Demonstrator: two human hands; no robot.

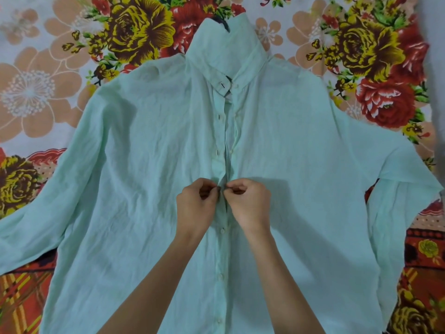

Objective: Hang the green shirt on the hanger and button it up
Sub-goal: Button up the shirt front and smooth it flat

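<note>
The pale green shirt (134, 169) lies flat, front up, on a flowered bedsheet, sleeves spread to both sides. A dark hanger (222, 22) shows only as a small piece at the top of the collar; the rest is hidden inside the shirt. My left hand (196, 207) pinches the left edge of the front placket at mid-chest. My right hand (249, 204) pinches the right edge at the same spot, fingertips almost touching. Below my hands the buttons look fastened. Above them the placket gapes slightly.
The flowered bedsheet (48, 75) with red, yellow and peach blooms covers the whole surface around the shirt. A grey strip (433, 68) runs down the far right edge. The right sleeve is folded over near the sheet's right side.
</note>
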